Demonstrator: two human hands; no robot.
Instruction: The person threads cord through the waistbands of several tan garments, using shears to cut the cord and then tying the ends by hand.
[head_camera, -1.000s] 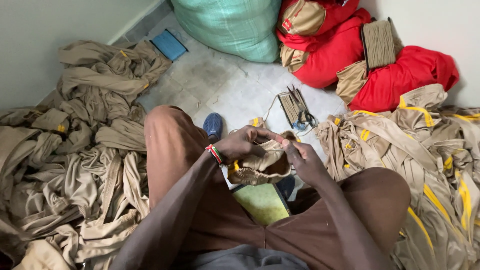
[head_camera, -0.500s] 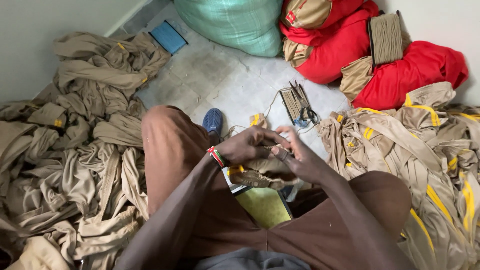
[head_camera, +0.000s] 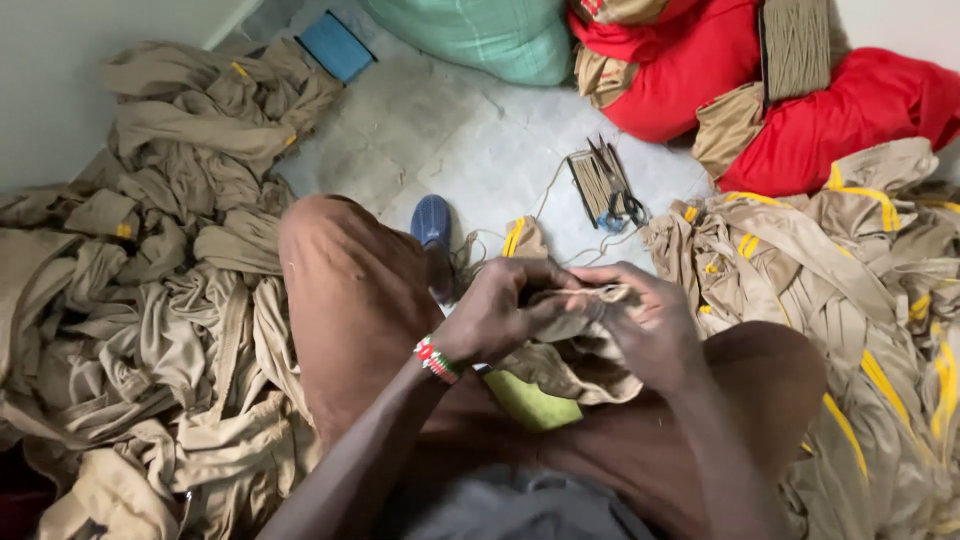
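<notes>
At frame centre, my left hand (head_camera: 505, 310) and right hand (head_camera: 645, 325) are both closed, pinching the khaki garment (head_camera: 560, 355) over my lap.

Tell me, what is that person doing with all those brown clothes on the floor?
A person sits on the floor and works on a piece of khaki cloth in their lap. The left hand and the right hand pinch its top edge together, close to each other. Heaps of the same khaki garments lie on both sides, the right pile with yellow stripes. A bundle of string with scissors lies on the floor ahead, near red sacks.
</notes>
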